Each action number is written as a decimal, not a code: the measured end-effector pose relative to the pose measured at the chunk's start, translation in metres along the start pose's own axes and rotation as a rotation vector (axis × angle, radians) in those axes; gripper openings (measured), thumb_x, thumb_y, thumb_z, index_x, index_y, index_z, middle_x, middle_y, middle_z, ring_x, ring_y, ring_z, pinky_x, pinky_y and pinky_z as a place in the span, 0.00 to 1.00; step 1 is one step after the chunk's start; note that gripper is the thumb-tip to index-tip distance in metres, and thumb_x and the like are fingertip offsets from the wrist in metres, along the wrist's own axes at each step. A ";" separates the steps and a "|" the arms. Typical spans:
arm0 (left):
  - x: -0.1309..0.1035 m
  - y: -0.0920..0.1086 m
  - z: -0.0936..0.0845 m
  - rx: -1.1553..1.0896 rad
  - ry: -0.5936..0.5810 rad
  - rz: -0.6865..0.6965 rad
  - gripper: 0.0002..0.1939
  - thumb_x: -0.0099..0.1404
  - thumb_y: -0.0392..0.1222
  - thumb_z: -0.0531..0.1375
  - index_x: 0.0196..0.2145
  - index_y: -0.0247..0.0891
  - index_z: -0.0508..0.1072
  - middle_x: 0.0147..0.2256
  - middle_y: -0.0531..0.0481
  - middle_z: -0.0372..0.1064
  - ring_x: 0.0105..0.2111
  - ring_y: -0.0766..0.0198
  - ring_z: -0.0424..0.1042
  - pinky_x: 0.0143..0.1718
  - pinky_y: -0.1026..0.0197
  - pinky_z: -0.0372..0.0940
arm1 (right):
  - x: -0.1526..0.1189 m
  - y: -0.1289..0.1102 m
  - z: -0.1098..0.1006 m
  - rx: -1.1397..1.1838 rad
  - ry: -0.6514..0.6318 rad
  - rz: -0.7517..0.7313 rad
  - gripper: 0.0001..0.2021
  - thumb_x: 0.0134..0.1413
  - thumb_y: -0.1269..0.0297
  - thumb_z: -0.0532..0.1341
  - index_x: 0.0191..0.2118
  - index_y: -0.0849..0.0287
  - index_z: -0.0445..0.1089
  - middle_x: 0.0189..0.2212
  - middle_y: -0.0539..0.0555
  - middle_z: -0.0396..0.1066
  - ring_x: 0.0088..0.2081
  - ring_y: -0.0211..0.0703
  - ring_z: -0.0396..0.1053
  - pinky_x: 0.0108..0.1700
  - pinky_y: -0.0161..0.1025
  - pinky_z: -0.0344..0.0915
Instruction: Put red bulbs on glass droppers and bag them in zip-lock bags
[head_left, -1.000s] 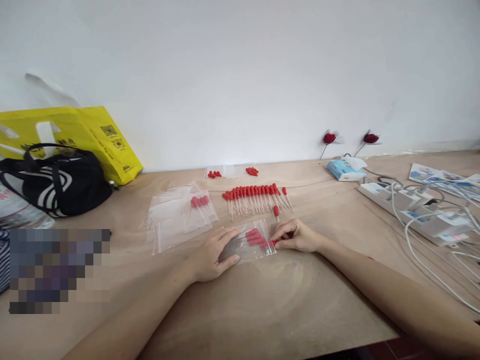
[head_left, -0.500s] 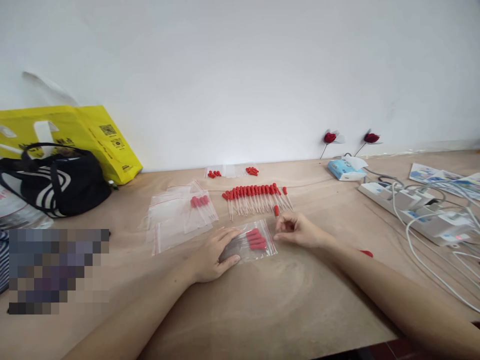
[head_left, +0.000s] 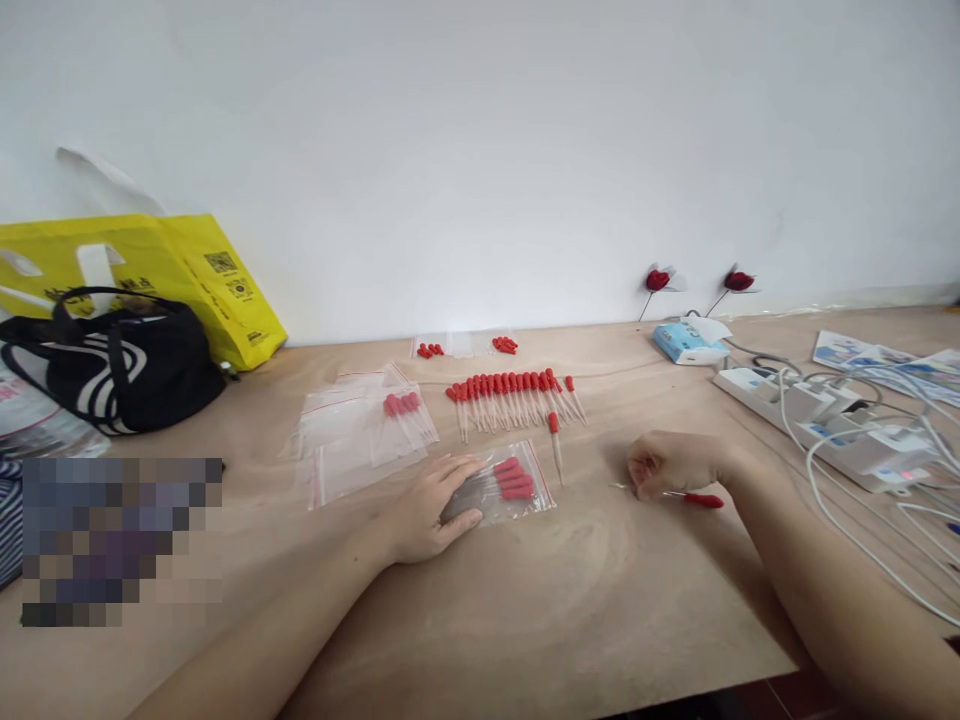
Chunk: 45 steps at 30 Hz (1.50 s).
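My left hand [head_left: 435, 508] lies flat on a clear zip bag [head_left: 536, 458], thumb apart, covering the bag's left end. Inside the bag are several droppers with red bulbs [head_left: 514, 480]. My right hand [head_left: 675, 466] is at the right with its fingers curled over the glass stem of a single dropper [head_left: 703, 500]; its red bulb sticks out to the right and its tip to the left. Between the hands, a separate dropper [head_left: 554, 428] lies on the table. Beyond it stretches a row of red-bulbed droppers [head_left: 510, 384], side by side.
Flat zip bags [head_left: 341, 430] overlap at the left, with several droppers on one. Loose red bulbs [head_left: 430, 350] lie by the wall. A power strip [head_left: 795, 410] with cables and a tissue pack [head_left: 688, 342] are right; a yellow bag [head_left: 225, 240] and a black bag [head_left: 157, 360] stand left.
My right hand has moved right, away from the zip bag, to the dropper lying at the right. The dropper between my hands is now fully uncovered. My left hand stays put.
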<state>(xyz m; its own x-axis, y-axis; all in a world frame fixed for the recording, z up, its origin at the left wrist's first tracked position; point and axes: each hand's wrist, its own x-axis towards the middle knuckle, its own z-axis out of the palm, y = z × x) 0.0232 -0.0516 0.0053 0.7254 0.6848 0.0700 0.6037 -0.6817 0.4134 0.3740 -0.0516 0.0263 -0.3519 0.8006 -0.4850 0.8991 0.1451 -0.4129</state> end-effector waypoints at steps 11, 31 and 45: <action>0.000 0.000 0.000 0.000 0.014 0.010 0.24 0.61 0.45 0.51 0.55 0.39 0.54 0.55 0.44 0.54 0.55 0.55 0.53 0.56 0.48 0.50 | 0.041 -0.045 0.023 -0.223 0.620 -0.391 0.08 0.55 0.64 0.50 0.34 0.56 0.67 0.32 0.53 0.67 0.31 0.39 0.64 0.29 0.33 0.54; -0.002 -0.001 0.001 0.004 0.024 -0.002 0.26 0.61 0.46 0.52 0.56 0.41 0.52 0.55 0.46 0.55 0.55 0.54 0.52 0.55 0.48 0.49 | 0.063 -0.068 0.033 -0.284 0.650 -0.614 0.13 0.54 0.72 0.50 0.42 0.58 0.68 0.33 0.56 0.62 0.33 0.38 0.61 0.34 0.34 0.58; -0.012 -0.009 -0.011 -0.055 -0.022 0.082 0.29 0.57 0.43 0.55 0.56 0.43 0.52 0.54 0.47 0.55 0.53 0.56 0.55 0.54 0.51 0.53 | 0.060 -0.073 0.041 -0.031 0.653 -0.632 0.10 0.53 0.71 0.53 0.39 0.58 0.69 0.34 0.55 0.69 0.37 0.41 0.65 0.39 0.38 0.61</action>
<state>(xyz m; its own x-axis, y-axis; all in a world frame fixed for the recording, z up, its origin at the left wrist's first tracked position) 0.0054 -0.0505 0.0107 0.7790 0.6211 0.0854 0.5236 -0.7195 0.4563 0.2766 -0.0383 -0.0045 -0.5725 0.7356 0.3622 0.5991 0.6769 -0.4278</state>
